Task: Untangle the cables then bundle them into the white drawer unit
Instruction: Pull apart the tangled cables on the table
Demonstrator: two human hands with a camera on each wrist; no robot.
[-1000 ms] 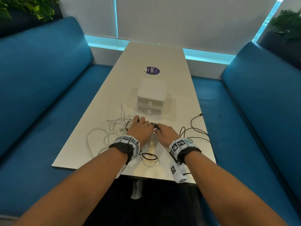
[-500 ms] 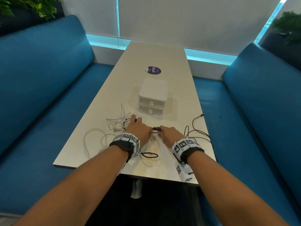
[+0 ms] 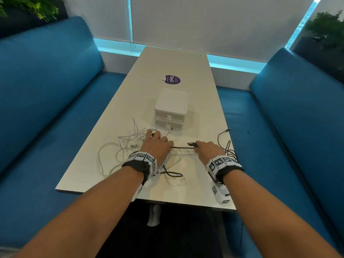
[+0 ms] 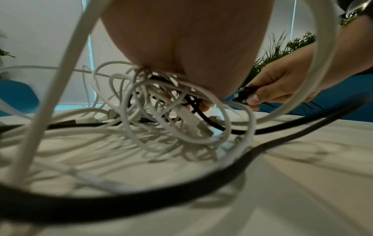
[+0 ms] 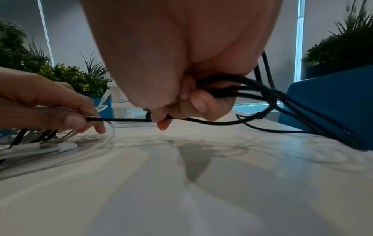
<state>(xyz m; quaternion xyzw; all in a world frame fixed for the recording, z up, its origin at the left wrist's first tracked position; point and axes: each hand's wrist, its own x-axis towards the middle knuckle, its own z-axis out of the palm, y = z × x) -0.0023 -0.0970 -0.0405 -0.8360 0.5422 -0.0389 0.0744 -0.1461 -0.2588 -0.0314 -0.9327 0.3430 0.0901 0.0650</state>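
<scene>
**Me:** Head view shows my right hand (image 3: 208,150) pinching the plug end of the black cable (image 3: 181,147), fingers tight on it. My left hand (image 3: 156,146) sits on the pile of white cables (image 3: 119,146) and pinches the same black cable where it leaves the pile. A short piece runs straight between my two hands.

**Helper:** Where is the white drawer unit?

**Me:** White drawer unit (image 3: 170,110) stands just past the pile, in the middle of the table (image 3: 87,174). Both drawers look closed. No cable is inside yet.

**Helper:** What can go wrong?

**Me:** Left wrist view shows the black cable going through many white loops (image 4: 181,115). If I pull hard to the right, I think those loops could close into a knot. The whole pile could also slide along if my left hand lets go.

**Helper:** Anything else?

**Me:** More black loops (image 3: 228,146) lie by the right edge of the table, under my right wrist. Right wrist view shows some of them bunched in my right hand (image 5: 191,102) too. They could slip off the edge, or I could drag them into a new tangle. A white plug (image 4: 191,123) hangs in the pile, and it might catch on a loop.

**Helper:** So go slow?

**Me:** Yes, I think small, soft pulls are safest.
</scene>
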